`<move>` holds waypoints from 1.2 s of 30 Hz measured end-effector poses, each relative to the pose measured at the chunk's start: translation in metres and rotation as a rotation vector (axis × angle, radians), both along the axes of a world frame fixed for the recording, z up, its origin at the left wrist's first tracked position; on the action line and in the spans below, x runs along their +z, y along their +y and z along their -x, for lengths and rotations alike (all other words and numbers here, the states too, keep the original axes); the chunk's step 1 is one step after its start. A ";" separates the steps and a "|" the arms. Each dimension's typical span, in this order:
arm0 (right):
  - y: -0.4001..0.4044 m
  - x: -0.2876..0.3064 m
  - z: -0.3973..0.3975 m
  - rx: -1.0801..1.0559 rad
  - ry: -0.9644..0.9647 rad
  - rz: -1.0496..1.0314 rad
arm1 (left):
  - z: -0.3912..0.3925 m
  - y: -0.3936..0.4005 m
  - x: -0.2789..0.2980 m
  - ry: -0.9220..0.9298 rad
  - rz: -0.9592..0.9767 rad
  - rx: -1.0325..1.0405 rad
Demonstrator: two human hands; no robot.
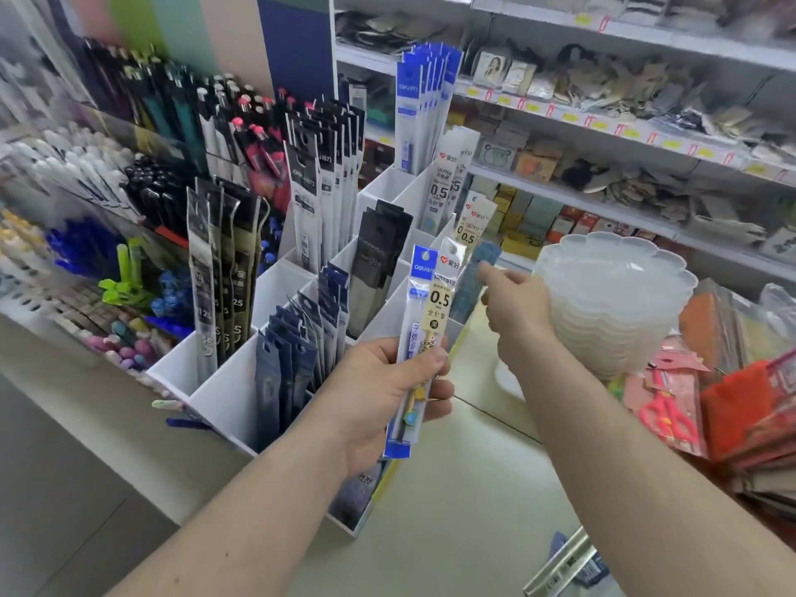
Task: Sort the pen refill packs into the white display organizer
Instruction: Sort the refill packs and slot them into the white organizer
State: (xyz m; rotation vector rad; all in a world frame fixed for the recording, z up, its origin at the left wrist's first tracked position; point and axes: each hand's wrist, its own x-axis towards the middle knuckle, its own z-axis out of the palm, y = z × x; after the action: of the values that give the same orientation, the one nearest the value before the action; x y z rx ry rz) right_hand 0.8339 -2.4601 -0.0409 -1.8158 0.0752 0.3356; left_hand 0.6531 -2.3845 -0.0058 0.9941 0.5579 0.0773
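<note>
My left hand [387, 394] grips two upright pen refill packs: a blue-topped pack [415, 338] and a white pack marked 0.5 [440, 295]. They stand in front of the white display organizer [224, 394], whose compartments hold several black, navy and blue-white refill packs. My right hand [514, 312] reaches forward over the organizer's right side and pinches a blue patterned pack [474, 282] near its top. Behind it, other white 0.5 packs [469, 226] stand in the right-hand compartments.
Pens and markers [142, 196] fill racks at the left. A stack of clear scalloped bowls [611, 295] sits just right of my right hand. Red and pink packaged goods [732, 407] lie at the right. Shelves of small goods [624, 135] run behind.
</note>
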 end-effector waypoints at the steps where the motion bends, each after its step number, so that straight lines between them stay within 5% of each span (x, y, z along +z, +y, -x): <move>1: -0.005 0.012 0.012 0.095 0.078 -0.142 | -0.001 0.000 -0.002 0.005 -0.003 0.000; 3: -0.017 0.026 0.036 0.321 0.165 -0.307 | -0.004 0.000 -0.004 0.020 -0.019 0.000; 7: -0.025 0.032 0.065 0.520 0.052 -0.252 | -0.010 0.000 -0.009 0.033 -0.030 -0.004; 14: -0.018 0.043 0.003 -0.195 -0.065 -0.496 | -0.010 0.007 -0.013 0.021 0.038 0.052; 18: 0.007 0.036 -0.019 -0.153 -0.269 -0.290 | -0.006 0.007 -0.015 0.030 0.011 0.006; 25: 0.036 0.000 -0.029 0.132 -0.077 0.218 | -0.004 0.007 -0.011 0.039 -0.012 -0.023; 29: 0.035 0.002 -0.030 0.042 -0.102 0.297 | -0.005 0.009 -0.010 0.044 -0.030 -0.050; 32: 0.028 0.019 -0.020 -0.001 -0.105 0.153 | -0.009 0.010 -0.011 0.062 -0.058 -0.062; 36: 0.006 0.050 0.014 0.274 0.135 -0.116 | -0.015 0.009 -0.008 0.056 -0.054 -0.040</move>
State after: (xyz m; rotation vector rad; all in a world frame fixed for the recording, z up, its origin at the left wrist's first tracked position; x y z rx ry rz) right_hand 0.8201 -2.4536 0.0093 -1.6880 -0.0986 0.6445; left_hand 0.6684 -2.3752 -0.0137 1.0626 0.5892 0.0290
